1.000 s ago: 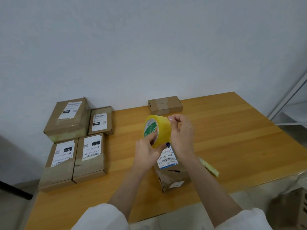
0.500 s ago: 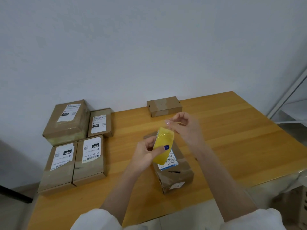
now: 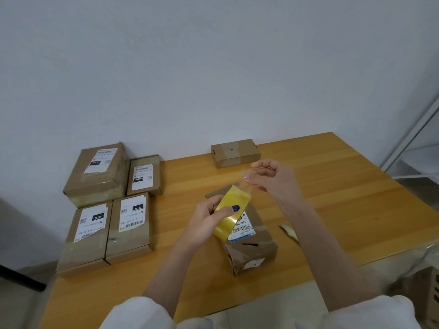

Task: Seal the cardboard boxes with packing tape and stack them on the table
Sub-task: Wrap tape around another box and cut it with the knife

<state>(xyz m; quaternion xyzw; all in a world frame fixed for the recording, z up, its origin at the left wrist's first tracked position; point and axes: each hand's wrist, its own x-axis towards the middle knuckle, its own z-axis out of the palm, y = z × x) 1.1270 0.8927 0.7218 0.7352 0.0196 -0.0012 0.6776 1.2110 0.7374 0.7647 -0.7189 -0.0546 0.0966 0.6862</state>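
Yellow tape roll (image 3: 234,198) — edge-on in left hand (image 3: 204,219).

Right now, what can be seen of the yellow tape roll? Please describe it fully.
The tape roll is glossy, translucent yellow plastic tape. It is seen almost edge-on and tilted, so its core is hidden. It is held in the air over the labelled cardboard box. The left hand grips it, with the thumb pressed on the outer band. A short clear strip runs from its upper end to the right hand, which pinches it.
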